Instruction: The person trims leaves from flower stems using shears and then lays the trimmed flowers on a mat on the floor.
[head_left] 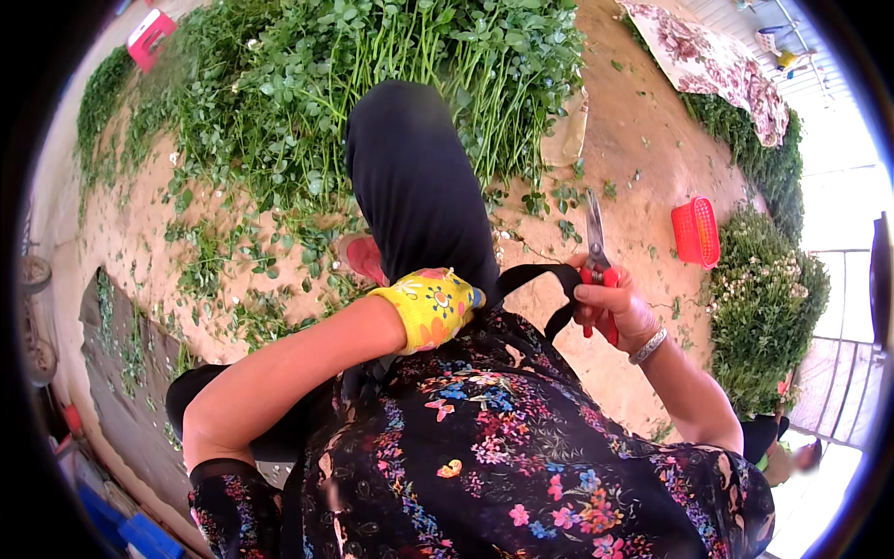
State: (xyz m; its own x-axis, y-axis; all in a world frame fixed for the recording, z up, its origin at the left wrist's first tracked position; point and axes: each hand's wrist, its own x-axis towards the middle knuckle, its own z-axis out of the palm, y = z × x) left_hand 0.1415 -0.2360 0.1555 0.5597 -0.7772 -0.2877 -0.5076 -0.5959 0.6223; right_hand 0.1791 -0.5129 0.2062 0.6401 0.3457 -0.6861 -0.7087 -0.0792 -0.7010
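My right hand (619,303), bare with a bracelet at the wrist, is closed around red-handled pruning shears (597,244). Their metal blades point away from me. A black strap (533,273) also passes at the fingers of this hand and loops back toward my waist. My left hand (430,309) wears a yellow glove with a flower print and rests at my lap, beside the strap's other end. Its fingers are mostly hidden, so whether it grips the strap does not show. Beyond my bent knee lies a big heap of cut leafy green stems (503,84).
A red plastic basket (696,233) stands to the right, near bundled flowering stems (759,303). Patterned cloth (722,65) covers more greenery at the far right. A pink-and-white stool (151,39) is at the far left. Loose leaves litter the floor; part of another person (787,456) shows at lower right.
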